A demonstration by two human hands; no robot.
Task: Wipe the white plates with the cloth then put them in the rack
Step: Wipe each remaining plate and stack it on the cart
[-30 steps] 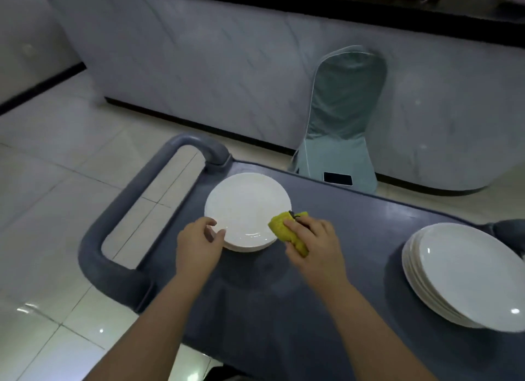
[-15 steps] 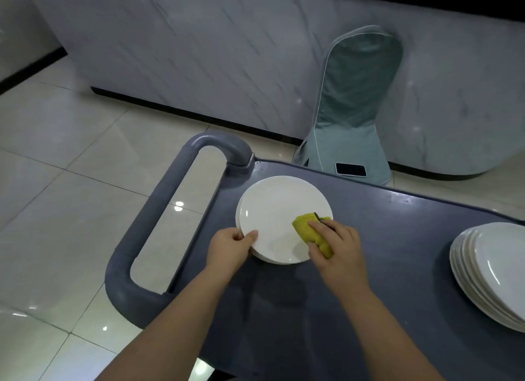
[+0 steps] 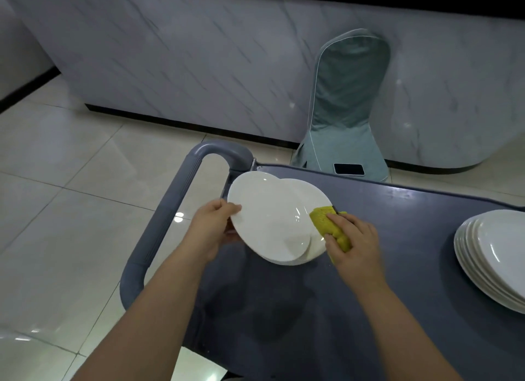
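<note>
Left hand (image 3: 211, 227): thumb on top and fingers curled beneath, clamped on the left rim of the round white ceramic plate (image 3: 267, 218)
Round white ceramic plate: offset to the left, overlapping a second white plate (image 3: 312, 198) that lies under it on the dark grey plastic cart top (image 3: 397, 267)
Right hand (image 3: 355, 241): fingers curled together over the folded yellow-green cloth (image 3: 326, 221), pressing it against the held plate's right rim
Stack of white plates (image 3: 494, 252): right side of the cart, well apart from both hands
Cart handle (image 3: 159, 233): grey loop at the left end
Background: teal-covered chair (image 3: 346, 96) with a black phone (image 3: 349, 169) on its seat
</note>
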